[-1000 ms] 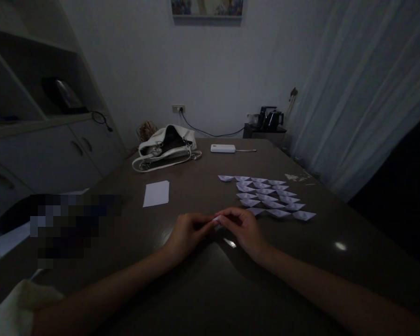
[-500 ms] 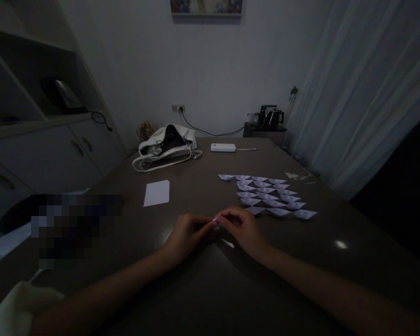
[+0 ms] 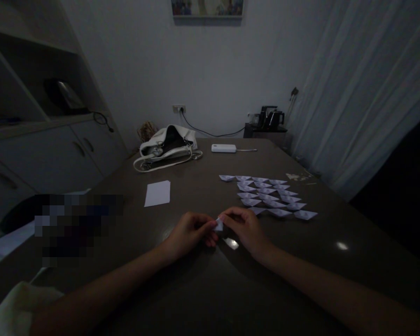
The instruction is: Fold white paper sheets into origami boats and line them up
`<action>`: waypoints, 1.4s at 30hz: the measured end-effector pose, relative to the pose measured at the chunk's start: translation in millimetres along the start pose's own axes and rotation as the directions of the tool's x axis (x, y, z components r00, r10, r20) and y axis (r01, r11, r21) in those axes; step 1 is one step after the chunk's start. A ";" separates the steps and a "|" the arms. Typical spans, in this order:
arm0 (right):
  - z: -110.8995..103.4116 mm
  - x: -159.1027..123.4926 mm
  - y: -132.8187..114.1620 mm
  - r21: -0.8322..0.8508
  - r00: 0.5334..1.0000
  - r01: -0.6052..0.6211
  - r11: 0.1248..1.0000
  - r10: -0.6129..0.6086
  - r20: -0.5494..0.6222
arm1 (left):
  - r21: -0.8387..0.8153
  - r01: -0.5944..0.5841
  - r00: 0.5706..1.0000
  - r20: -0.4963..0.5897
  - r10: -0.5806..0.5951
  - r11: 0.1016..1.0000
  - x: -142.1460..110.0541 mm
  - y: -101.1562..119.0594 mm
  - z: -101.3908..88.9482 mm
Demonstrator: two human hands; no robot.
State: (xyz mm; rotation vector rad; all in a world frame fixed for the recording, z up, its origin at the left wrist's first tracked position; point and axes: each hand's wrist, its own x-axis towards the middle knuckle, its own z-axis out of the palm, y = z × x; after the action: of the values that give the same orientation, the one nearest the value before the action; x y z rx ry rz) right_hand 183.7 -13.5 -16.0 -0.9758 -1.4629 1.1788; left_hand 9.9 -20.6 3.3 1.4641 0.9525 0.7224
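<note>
Between my two hands is a small folded piece of white paper [image 3: 219, 225], held just above the brown table [image 3: 182, 298]. My left hand [image 3: 191, 232] pinches its left side between thumb and fingers, with other fingertips showing below. On the upper right, my right hand [image 3: 244, 228] has thumb and index finger closed on the same paper. Beyond my right hand stand several folded paper boats [image 3: 266, 191] in uneven rows. To the far left of my hands lies a stack of white paper sheets [image 3: 157, 193].
At the back left sits a white handbag [image 3: 168, 144]. A white power bank [image 3: 224, 148] with a short cable lies near the far edge. Paper scraps [image 3: 299, 177] are at the right edge. Blurred items [image 3: 79, 226] cover the left side. An electric kettle [image 3: 273, 119] stands beyond the table.
The folded paper has turned between my fingers, and more of its white face shows now. My left fingertips have come into view beneath it. Both hands have barely shifted.
</note>
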 end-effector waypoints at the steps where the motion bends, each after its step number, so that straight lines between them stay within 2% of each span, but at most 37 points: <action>1: -0.6 0.7 0.4 -0.001 1.000 -0.004 1.000 0.004 -0.016 | 0.007 0.001 1.000 0.004 -0.001 1.000 0.3 -0.3 -0.2; 7: -6.2 5.9 3.9 -0.012 0.992 -0.044 0.999 0.043 -0.120 | 0.257 -0.034 0.996 -0.075 0.056 0.966 1.2 -5.0 -5.0; 11: -7.1 6.1 2.9 -0.024 0.991 -0.061 0.998 0.058 -0.119 | 0.511 -0.121 0.982 -0.065 0.178 0.851 -1.4 -0.7 -6.9; 13: -6.8 5.9 2.0 -0.035 0.989 -0.060 0.998 0.054 -0.135 | 0.588 -0.160 0.968 -0.066 0.243 0.793 -2.3 1.4 -7.2; 16: -6.2 5.8 1.6 -0.036 0.988 -0.068 0.997 0.062 -0.139 | 0.618 -0.181 0.950 -0.092 0.299 0.765 -2.3 1.9 -7.8; 23: -6.2 7.1 3.5 -0.007 0.992 -0.047 0.999 0.046 -0.115 | 0.637 -0.187 0.943 -0.099 0.319 0.748 -3.6 2.7 -8.1; 28: -5.3 6.4 6.3 0.022 0.997 -0.005 1.000 0.006 -0.082 | 0.575 -0.170 0.954 -0.110 0.281 0.801 -4.6 3.7 -7.6; 35: -3.5 5.8 8.0 0.111 0.999 -0.032 0.993 0.033 -0.006 | 0.209 -0.085 0.983 -0.139 0.115 0.974 -2.1 0.8 -8.3; 39: -3.2 5.9 8.7 0.148 0.998 -0.062 0.987 0.063 -0.001 | 0.048 -0.057 0.987 -0.149 0.064 0.997 -1.4 0.8 -6.0; 42: -3.4 5.8 9.6 0.150 0.998 -0.053 0.987 0.055 -0.011 | 0.019 -0.069 0.988 -0.138 0.071 0.997 0.2 -0.1 -4.8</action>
State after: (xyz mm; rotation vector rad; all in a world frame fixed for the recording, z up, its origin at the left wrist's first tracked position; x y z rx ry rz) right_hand 186.0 -5.3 -24.1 -0.9233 -1.3226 1.2985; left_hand 5.9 -18.1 3.8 1.4809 1.0175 0.8794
